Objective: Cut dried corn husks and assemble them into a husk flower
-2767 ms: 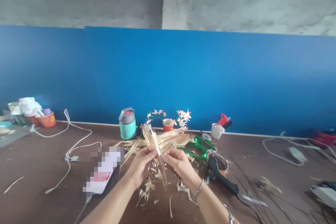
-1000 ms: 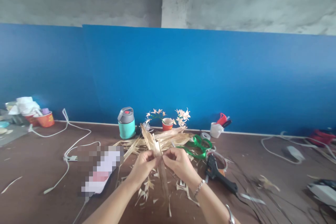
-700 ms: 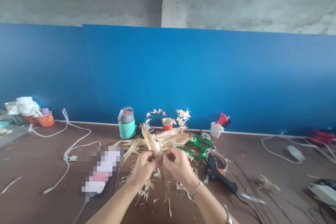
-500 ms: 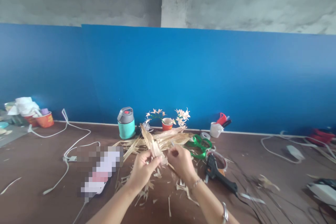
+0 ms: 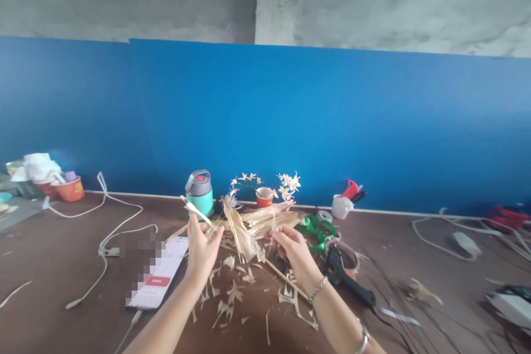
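Observation:
My left hand (image 5: 202,248) is raised over the brown table (image 5: 62,265) and pinches a thin pale straw strip (image 5: 194,209) that sticks up to the left. My right hand (image 5: 290,246) is closed on a bundle of dried husk (image 5: 243,235) and a long thin strip that runs down to the right past my wrist. Between and below the hands lie several small husk scraps (image 5: 232,293). A pile of dried husks (image 5: 269,215) lies just behind the hands.
A teal flask (image 5: 199,194), a red cup with straw flowers (image 5: 265,188), green ribbon (image 5: 317,229), a black glue gun (image 5: 346,276), a white cup with tools (image 5: 344,204), white cables (image 5: 112,232) and a phone (image 5: 160,271) lie around. A blue board (image 5: 290,121) backs the table.
The hands, joined on one husk before, have pulled apart. My left hand moved left and up with a torn-off strip; my right hand keeps the rest.

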`<state>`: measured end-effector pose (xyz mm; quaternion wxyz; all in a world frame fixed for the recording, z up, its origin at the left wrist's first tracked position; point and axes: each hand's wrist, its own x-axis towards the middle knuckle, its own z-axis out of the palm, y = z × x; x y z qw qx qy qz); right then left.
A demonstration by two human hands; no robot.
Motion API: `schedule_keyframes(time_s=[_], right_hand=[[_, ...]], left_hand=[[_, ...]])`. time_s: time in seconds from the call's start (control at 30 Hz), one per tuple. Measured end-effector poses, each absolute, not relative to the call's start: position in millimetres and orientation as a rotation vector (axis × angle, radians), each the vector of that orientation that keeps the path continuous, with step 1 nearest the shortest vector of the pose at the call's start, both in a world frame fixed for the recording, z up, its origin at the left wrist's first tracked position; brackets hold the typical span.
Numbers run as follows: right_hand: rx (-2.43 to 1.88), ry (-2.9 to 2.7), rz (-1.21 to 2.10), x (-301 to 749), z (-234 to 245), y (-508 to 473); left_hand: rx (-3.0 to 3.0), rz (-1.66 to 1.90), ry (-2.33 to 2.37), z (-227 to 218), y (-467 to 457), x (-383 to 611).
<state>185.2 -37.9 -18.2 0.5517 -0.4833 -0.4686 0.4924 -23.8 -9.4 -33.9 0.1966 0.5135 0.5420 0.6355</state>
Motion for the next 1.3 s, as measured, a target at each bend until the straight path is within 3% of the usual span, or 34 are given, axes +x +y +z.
schedule_keyframes(time_s=[0.1, 0.23, 0.33, 0.63, 0.87, 1.3], right_hand=[[-1.125, -1.173, 1.253, 175, -13, -45], [-1.110, -1.246, 1.426, 164, -12, -53], [-1.084, -1.275, 1.487, 162, -17, -54], [-1.109, -1.309, 1.486, 162, -25, -51], [-1.159, -1.407, 1.239, 158, -22, -52], [-1.157, -1.679, 1.127, 165, -29, -47]], left_hand=[[1.580, 1.894, 1.415, -26, -25, -9], [1.530, 1.289, 0.998, -13, -45, 9], [1.288, 1.122, 0.824, -10, -51, 17], [1.080, 1.221, 0.759, -15, -52, 19], [0.921, 1.185, 0.715, -20, -52, 22], [0.909, 1.197, 0.807, -29, -49, 21]])
